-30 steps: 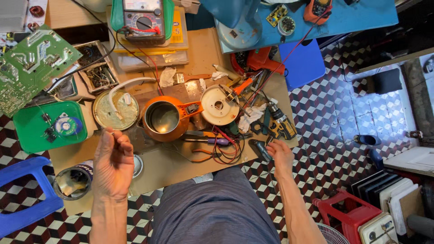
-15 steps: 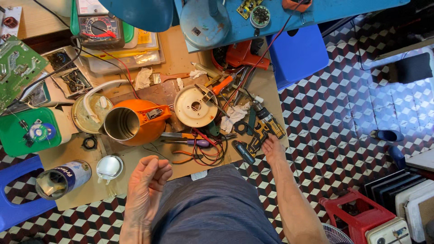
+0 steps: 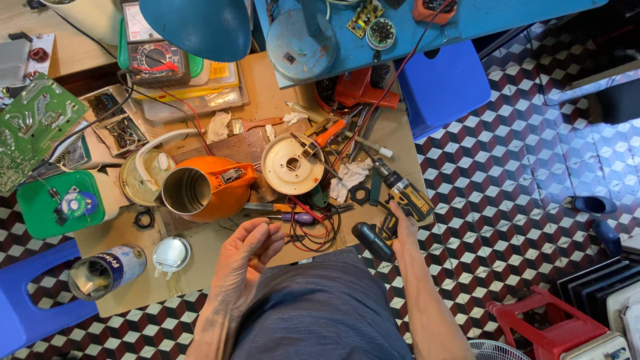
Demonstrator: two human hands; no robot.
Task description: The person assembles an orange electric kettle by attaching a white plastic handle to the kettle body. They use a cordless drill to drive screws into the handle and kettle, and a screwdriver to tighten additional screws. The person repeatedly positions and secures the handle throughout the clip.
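My right hand (image 3: 402, 230) is closed around the black handle of a yellow-and-black cordless drill (image 3: 403, 198), which lies at the right edge of the cardboard-covered work surface (image 3: 133, 297). My left hand (image 3: 248, 257) hovers palm up over the front edge, fingers loosely curled, holding nothing. Just beyond it lie a purple-handled screwdriver (image 3: 295, 217) and a tangle of red and black wires (image 3: 313, 231). An orange electric kettle (image 3: 203, 190) lies on its side left of centre. Its round cream base (image 3: 292, 164) sits to the right and a pale lid (image 3: 143, 175) to the left.
A multimeter (image 3: 160, 60), green circuit board (image 3: 33, 123), green tray (image 3: 60, 203), tin can (image 3: 107, 270) and small metal cap (image 3: 171, 254) crowd the left. A blue table (image 3: 467, 20) carries a lamp base (image 3: 305, 43). A blue stool (image 3: 27, 300) and a red stool (image 3: 547, 327) flank me.
My left hand has swung from the left side toward the centre, turning palm up near the wires. My right hand stays on the drill. My view has shifted.
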